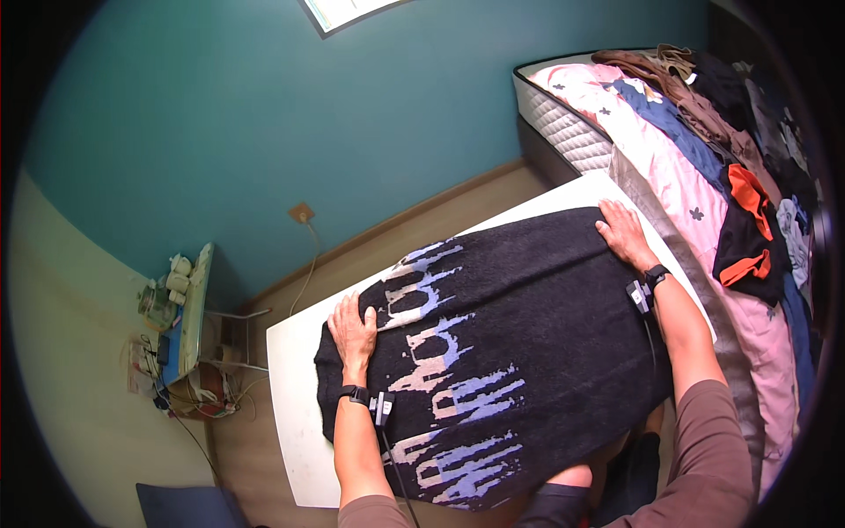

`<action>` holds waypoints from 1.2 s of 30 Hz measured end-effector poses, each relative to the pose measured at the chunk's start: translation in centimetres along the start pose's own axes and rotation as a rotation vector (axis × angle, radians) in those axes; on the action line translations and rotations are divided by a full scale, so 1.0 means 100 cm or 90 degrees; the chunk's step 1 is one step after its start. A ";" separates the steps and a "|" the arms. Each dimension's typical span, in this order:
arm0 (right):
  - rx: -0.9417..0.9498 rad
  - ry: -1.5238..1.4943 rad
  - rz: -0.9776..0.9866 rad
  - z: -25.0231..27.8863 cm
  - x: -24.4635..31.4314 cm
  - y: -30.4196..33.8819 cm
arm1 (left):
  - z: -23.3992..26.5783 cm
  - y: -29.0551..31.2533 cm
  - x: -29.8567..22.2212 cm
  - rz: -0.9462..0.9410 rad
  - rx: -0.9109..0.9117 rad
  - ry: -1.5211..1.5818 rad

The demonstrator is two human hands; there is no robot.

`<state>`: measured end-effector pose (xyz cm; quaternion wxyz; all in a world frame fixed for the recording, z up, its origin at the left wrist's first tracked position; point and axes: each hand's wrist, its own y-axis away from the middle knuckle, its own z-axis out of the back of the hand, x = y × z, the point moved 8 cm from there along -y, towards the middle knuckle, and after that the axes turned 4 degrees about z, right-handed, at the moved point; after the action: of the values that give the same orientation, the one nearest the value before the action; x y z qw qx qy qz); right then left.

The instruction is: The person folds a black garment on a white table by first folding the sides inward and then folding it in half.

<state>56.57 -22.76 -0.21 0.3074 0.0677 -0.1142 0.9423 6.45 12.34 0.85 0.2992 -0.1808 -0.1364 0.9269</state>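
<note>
A black knit sweater (554,299) lies spread across a white table (295,440), with a band of jagged blue and beige pattern toward its left side. My left hand (353,334) rests flat on the sweater's far left part, its fingers stretched toward the far edge. At the far right corner my right hand (623,234) lies flat, fingertips near the border between fabric and tabletop. Neither hand grips the cloth. The sweater's near edge drapes over the table edge toward my legs. Dark bands with small cabled devices are on both wrists.
To the right stands a bed (563,119) with pink bedding and heaped clothes (687,132). A small side table (201,308) holding bottles and cables is at the left. A cord runs from a wall socket (301,212). A dark blue seat (185,506) is at the lower left.
</note>
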 end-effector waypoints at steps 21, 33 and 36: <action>-0.066 -0.077 -0.009 0.005 -0.005 0.001 | 0.010 0.000 -0.007 -0.008 -0.020 -0.001; -0.094 -0.099 -0.009 0.010 -0.004 0.001 | 0.008 -0.002 -0.006 -0.019 -0.022 -0.006; -0.096 -0.108 -0.009 0.012 -0.003 0.001 | 0.008 -0.003 -0.007 -0.027 -0.024 -0.002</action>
<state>56.85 -23.31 0.83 0.3074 0.1247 -0.2098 0.9197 6.72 12.02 1.87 0.3152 -0.1821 -0.1580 0.9179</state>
